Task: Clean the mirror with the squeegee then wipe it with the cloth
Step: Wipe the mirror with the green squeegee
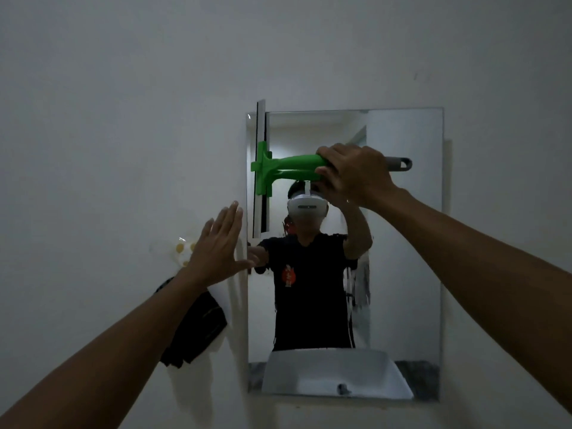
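Note:
A rectangular mirror (pixel 402 243) hangs on the white wall straight ahead. My right hand (pixel 356 174) grips the handle of a green squeegee (pixel 278 167), whose grey handle end sticks out to the right. The squeegee's long blade stands vertical against the mirror's upper left edge. My left hand (pixel 218 249) is flat and open with fingers spread, resting on the wall just left of the mirror's frame. A dark cloth (pixel 198 329) hangs on the wall below my left forearm, partly hidden by it.
A wall hook with a pale patterned base (pixel 181 249) sits left of the mirror, above the dark cloth. The mirror reflects a person in a black shirt and a white basin (pixel 334 376) at its lower edge.

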